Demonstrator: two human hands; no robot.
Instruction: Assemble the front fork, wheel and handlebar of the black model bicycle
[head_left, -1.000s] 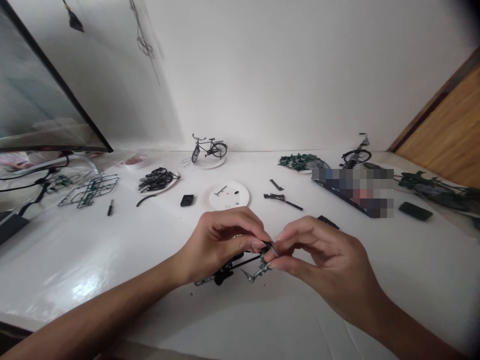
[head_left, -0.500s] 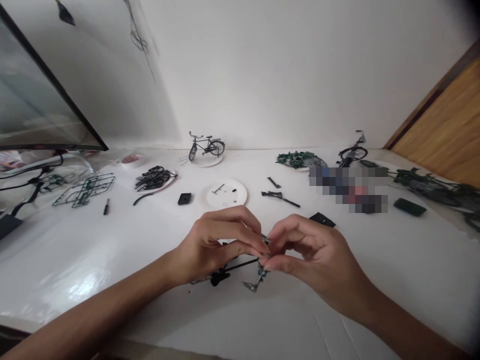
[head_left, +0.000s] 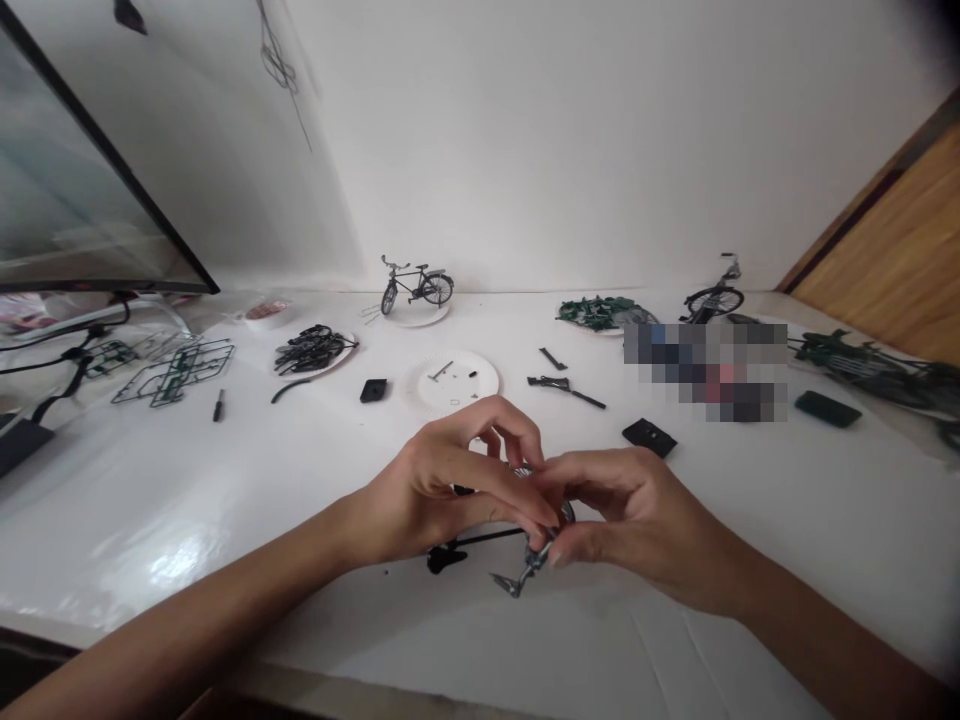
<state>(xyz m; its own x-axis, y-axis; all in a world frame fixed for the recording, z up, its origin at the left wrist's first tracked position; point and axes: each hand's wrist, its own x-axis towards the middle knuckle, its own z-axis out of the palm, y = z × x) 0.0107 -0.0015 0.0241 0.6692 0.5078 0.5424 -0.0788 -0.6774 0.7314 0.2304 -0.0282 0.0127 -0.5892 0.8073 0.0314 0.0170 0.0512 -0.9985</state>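
Head view gives me both hands close together over the glossy white tabletop [head_left: 150,540]. My left hand [head_left: 450,480] and right hand [head_left: 637,510] pinch a small metal model bicycle frame [head_left: 521,578] between their fingertips, its thin black rod and grey fork poking out below them. Just beyond the right hand lies a flat black plate [head_left: 649,437]. Farther back sit a fluted paper plate [head_left: 452,383] scattered with tiny parts, a matte black block [head_left: 373,390], and green plastic sprue frames [head_left: 174,375]. A finished wire-thin model bicycle [head_left: 417,288] stands on its plate by the wall. A pixelated patch [head_left: 705,372] hides whatever lies at right.
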